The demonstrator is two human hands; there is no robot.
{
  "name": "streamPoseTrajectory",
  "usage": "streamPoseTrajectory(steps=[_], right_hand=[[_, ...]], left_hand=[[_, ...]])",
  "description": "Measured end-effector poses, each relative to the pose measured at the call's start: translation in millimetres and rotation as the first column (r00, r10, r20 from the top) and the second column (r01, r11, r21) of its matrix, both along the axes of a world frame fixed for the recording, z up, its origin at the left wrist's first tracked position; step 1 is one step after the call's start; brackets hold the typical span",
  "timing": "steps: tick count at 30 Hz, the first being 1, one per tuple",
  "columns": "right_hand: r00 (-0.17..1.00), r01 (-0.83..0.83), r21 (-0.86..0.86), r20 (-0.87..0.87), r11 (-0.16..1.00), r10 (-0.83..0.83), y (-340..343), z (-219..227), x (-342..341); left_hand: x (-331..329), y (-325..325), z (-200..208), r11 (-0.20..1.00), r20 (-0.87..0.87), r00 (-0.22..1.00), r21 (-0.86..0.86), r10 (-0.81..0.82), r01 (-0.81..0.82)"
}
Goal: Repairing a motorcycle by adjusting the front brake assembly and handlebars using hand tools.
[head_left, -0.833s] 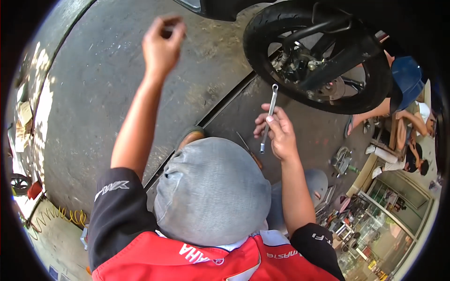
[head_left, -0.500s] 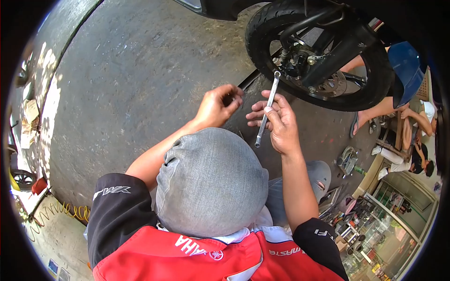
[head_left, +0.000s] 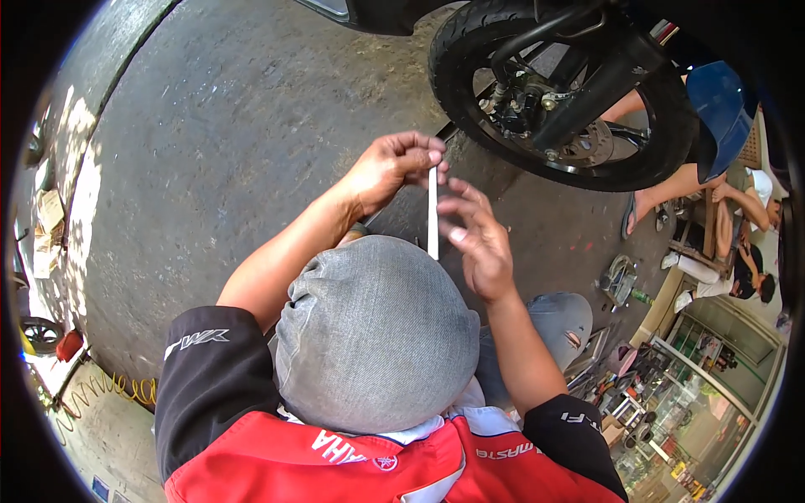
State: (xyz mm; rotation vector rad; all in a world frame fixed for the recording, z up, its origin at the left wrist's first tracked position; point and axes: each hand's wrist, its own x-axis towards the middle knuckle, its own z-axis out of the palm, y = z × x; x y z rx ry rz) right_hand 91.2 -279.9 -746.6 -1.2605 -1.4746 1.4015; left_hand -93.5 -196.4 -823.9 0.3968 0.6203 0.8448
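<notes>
A silver double-ended ring spanner (head_left: 433,216) hangs nearly upright over the floor in front of me. My left hand (head_left: 396,170) pinches its upper end between thumb and fingers, which hide that ring. Just right of the spanner is my right hand (head_left: 480,239), its fingers spread and slightly blurred, with nothing in its grasp. The spanner's lower end reaches my raised denim-covered knee (head_left: 377,327). Beyond both hands stands a motorcycle's front wheel (head_left: 453,99), with a brake disc (head_left: 587,147) and a black fork leg (head_left: 599,88).
A blue body panel (head_left: 719,113) is beside the wheel. Other people's legs (head_left: 671,186) and a seated person are at the right. Farther down stand cluttered shelves (head_left: 646,411) and a glass case. A yellow coiled hose (head_left: 109,386) lies at the lower left.
The spanner has passed from my right hand to my left and swung closer to vertical. My right hand has opened and moved left and down. The view has shifted slightly.
</notes>
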Motion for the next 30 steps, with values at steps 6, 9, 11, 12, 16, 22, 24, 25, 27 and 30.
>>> streamPoseTrajectory(steps=[6,9,11,12,16,22,24,25,27,30], right_hand=[[0.990,0.131,-0.303,0.092,0.944,-0.108,20,-19,-22],[0.936,0.161,-0.121,0.334,0.979,-0.112,41,-8,-36],[0.907,0.209,-0.043,0.381,0.977,-0.178,52,-9,-40],[0.910,0.216,-0.024,0.368,0.976,-0.193,58,-5,-41],[0.936,0.220,-0.073,0.297,0.973,-0.190,75,-4,-44],[0.930,0.255,-0.130,0.305,0.958,-0.206,87,-5,-50],[0.918,0.323,-0.188,0.300,0.927,-0.259,91,-4,-62],[0.918,0.321,-0.187,0.301,0.928,-0.257,93,-8,-67],[0.923,0.373,-0.185,0.178,0.909,-0.342,99,-21,-68],[0.917,0.396,-0.197,0.141,0.897,-0.374,103,-27,-66]], left_hand=[[15,28,40,0.883,-0.211,0.976,0.449,-0.048,0.141],[24,43,42,0.880,-0.198,0.978,0.451,-0.067,0.152],[20,53,45,0.866,-0.402,0.915,0.466,0.025,0.180],[18,58,41,0.870,-0.349,0.931,0.486,0.108,0.081],[2,79,5,0.890,-0.419,0.852,0.444,0.313,-0.109],[-6,104,13,0.693,-0.532,0.644,0.721,0.549,0.005],[-4,120,16,0.604,-0.546,0.549,0.791,0.633,0.091],[-2,130,18,0.509,-0.535,0.454,0.839,0.713,0.190],[6,143,38,0.504,-0.509,0.482,0.850,0.713,0.151],[1,153,84,0.462,-0.461,0.723,0.859,0.514,0.219]])
